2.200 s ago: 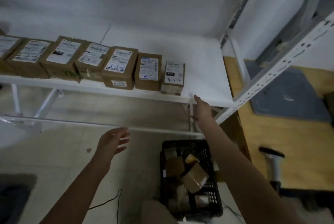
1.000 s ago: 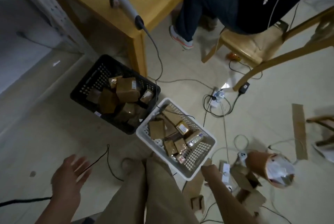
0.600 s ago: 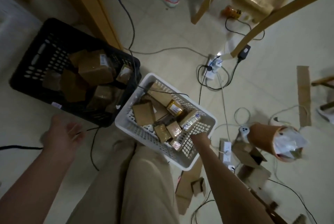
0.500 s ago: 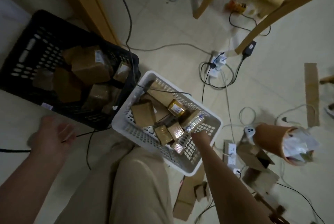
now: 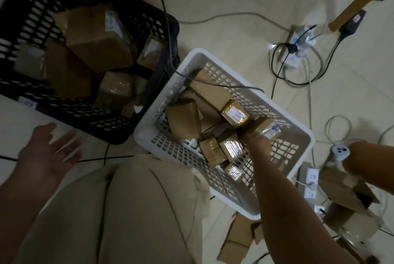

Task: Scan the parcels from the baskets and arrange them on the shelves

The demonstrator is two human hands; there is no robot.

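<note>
White basket (image 5: 170,146), under the right hand (image 5: 254,141): small brown taped parcels, jumbled. One shiny-labelled parcel (image 5: 269,130) tilted, touching that hand. Black basket (image 5: 85,118), just beyond the left hand (image 5: 49,152): larger brown parcels (image 5: 96,39), piled.

The right hand (image 5: 254,143) covers its own fingers at a taped parcel (image 5: 269,129); the black basket (image 5: 96,124) is cropped left.
</note>
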